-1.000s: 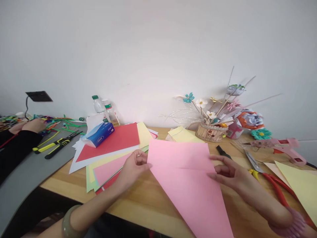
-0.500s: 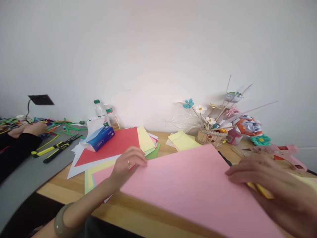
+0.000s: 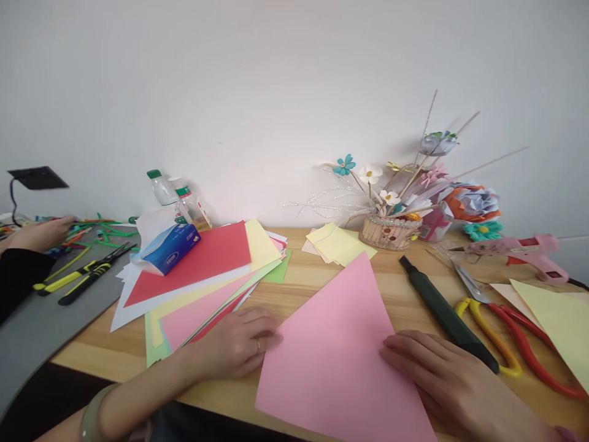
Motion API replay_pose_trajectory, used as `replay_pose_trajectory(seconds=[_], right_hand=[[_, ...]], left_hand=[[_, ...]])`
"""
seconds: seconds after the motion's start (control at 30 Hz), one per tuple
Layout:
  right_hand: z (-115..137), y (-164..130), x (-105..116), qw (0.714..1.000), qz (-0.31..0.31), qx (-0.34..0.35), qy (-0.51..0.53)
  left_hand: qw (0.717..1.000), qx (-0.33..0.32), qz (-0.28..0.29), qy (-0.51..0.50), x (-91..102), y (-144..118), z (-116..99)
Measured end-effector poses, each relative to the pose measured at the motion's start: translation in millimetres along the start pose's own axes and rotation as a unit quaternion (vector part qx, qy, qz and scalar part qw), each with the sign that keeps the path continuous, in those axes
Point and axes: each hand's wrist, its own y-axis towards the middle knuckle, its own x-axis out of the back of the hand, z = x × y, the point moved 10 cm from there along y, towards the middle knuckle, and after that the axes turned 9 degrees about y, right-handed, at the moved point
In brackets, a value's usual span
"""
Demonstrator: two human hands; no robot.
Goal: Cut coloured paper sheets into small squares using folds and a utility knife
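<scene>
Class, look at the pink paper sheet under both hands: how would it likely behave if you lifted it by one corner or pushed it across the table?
The pink paper sheet looks thin and lies flat, so it would probably droop when lifted by a corner. It seems very light. On the smooth wooden table it would likely slide easily unless the left hand and right hand press it.

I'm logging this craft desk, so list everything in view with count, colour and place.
pink sheet: one, pink, front centre, flat on the table.
paper stack: many sheets, red, yellow, pink, green, white, left of it.
tissue pack: one, blue, on the stack.
bottles: two, clear, green caps, by the wall.
flower basket: one, tan, back.
knife handle: one, dark green, right.
scissors: one, red and yellow, right.
glue gun: one, pink, far right.
left hand: on the sheet's left edge.
right hand: flat on its right side.
</scene>
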Motion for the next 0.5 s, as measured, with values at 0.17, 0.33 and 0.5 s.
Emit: replay_pose_trajectory(seconds=[0.17, 0.33, 0.5], right_hand=[[-2, 2, -1, 0.999, 0.006, -0.03, 0.033], [-31, -14, -17, 0.975, -0.006, -0.169, 0.147], [-58, -31, -41, 0.915, 0.012, -0.319, 0.248]], left_hand=[[0.999, 0.023, -0.023, -0.033, -2.6, -8, 6], [0.979, 0.158, -0.016, -0.124, -13.2, -15, 29], [0.912, 0.358, 0.026, -0.199, -31.2, -31, 56]])
